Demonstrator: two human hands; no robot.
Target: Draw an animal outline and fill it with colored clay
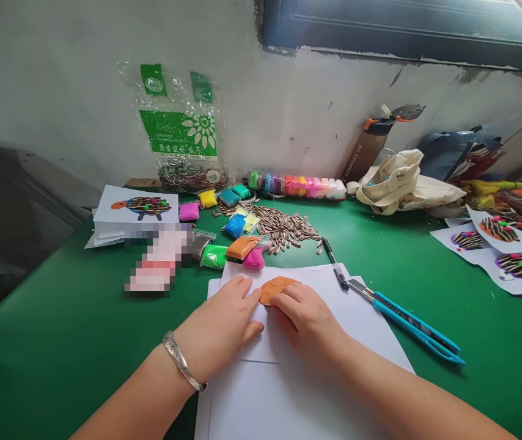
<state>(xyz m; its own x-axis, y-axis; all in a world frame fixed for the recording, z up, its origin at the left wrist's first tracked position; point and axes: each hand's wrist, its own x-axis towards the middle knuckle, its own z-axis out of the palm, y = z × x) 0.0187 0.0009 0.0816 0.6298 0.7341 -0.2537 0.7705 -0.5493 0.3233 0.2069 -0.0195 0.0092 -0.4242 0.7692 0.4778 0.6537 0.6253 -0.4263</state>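
Observation:
A flat orange clay patch (274, 286) lies on a white sheet of paper (357, 315) on the green table (59, 342). My right hand (304, 315) presses down on the clay's near right edge with its fingertips. My left hand (219, 324), a silver bracelet on the wrist, lies flat on the paper with its fingers touching the clay's left side. More white sheets lie under my forearms.
Small clay packets (215, 256), a pile of sunflower seeds (283, 227), a seed bag (183, 143) and a row of coloured clay (297, 184) lie behind. A pen (334, 261) and blue knife (408, 321) lie right of the paper. Finished seed pictures (508, 247) lie at the far right, another (139, 206) at the left.

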